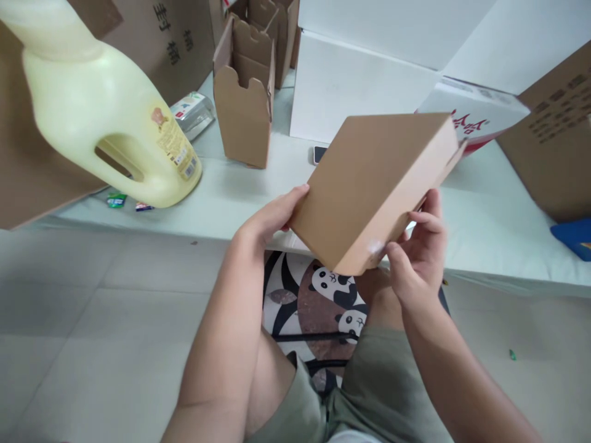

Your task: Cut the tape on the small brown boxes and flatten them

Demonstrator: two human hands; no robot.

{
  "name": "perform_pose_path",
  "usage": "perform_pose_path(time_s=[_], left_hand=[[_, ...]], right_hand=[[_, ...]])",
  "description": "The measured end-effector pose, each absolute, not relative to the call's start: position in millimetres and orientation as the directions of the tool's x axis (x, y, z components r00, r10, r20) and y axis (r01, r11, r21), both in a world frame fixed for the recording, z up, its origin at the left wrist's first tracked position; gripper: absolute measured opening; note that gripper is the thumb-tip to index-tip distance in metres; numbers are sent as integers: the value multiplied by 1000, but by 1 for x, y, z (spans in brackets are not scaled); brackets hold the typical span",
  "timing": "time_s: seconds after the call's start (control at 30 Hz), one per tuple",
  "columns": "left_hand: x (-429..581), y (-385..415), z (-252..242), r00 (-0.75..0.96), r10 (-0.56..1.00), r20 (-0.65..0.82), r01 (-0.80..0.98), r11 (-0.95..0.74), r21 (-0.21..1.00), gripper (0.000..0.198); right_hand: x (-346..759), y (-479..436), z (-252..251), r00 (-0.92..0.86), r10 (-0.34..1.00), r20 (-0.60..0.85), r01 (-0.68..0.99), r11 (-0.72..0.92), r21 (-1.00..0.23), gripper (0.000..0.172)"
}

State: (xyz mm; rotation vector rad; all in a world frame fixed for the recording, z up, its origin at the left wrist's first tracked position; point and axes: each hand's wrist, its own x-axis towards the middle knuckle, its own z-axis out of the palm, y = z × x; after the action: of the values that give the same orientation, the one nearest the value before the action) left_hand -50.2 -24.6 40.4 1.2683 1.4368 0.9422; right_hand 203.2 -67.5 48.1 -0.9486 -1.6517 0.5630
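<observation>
Left hand (272, 218): gripping box (364, 178), one side. Right hand (418, 252): holding opposite side, fingers bent. Box: tilted over table (489, 215)'s front edge. Step, apparently: working right side; next calls for steady left grip.

Left hand (268, 216) partly hidden under box (364, 178); bottle (101, 101) cropped at top

Our left grip (284, 212) holds the cardboard box (364, 178) at its left edge, thumb over the upper face, the other fingers mostly hidden beneath it. Our right grip (418, 252) curls at the box's right side, fingers bent. Our left forearm (221, 344) and right forearm (462, 363), both bare, reach it from below.
</observation>
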Motion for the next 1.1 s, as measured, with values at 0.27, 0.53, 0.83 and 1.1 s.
perform_pose_path(time_s=[0.27,0.53,0.83,1.1], left_hand=[[-40,-36,53,335,804,-492,173,461,870,44],[-28,-31,53,334,773,-539,189,505,842,44],[-28,-25,34,209,817,-537,313,464,829,45],[-37,-20,42,-48,971,235,443,-190,876,44]], right_hand=[[222,-48,35,-30,812,582,346,555,-756,45],[230,-33,28,-143,804,577,382,583,-717,55],[227,-27,21,-222,809,545,432,582,-689,43],[207,-26,24,-285,807,518,444,590,-674,44]])
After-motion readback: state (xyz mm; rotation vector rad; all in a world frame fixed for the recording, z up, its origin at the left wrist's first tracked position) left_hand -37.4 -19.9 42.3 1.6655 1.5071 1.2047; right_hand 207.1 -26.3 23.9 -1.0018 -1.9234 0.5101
